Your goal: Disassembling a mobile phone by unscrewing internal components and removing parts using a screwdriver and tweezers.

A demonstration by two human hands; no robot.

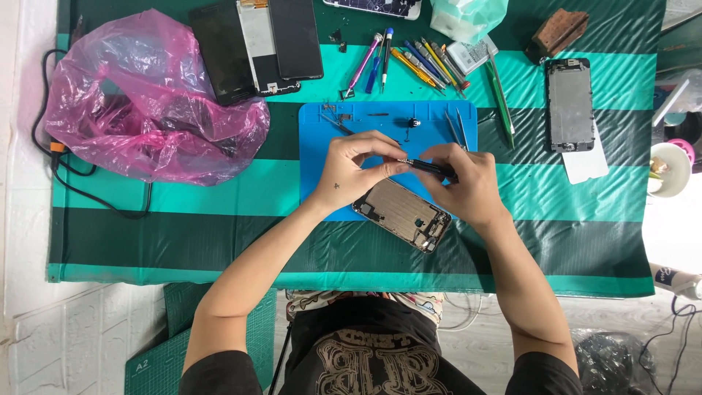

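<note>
An opened phone body point(404, 213) lies tilted on the blue work mat point(322, 157), its inner parts facing up. Just above it, my left hand point(356, 168) pinches something tiny at the tip of a thin black tool point(431, 169); what it pinches is too small to tell. My right hand point(464, 183) grips that tool by its handle, fingers curled round it. Both hands meet over the mat's centre, nearly touching each other. Tweezers point(455, 126) and small loose parts point(412, 123) rest at the mat's far edge.
A crumpled pink plastic bag point(146, 102) lies at left with a black cable point(66, 157). Dark phone screens point(256, 44) sit at the far middle, several screwdrivers point(409, 62) beside them. A phone frame point(570, 102) lies at right, a white cup point(669, 168) at the edge.
</note>
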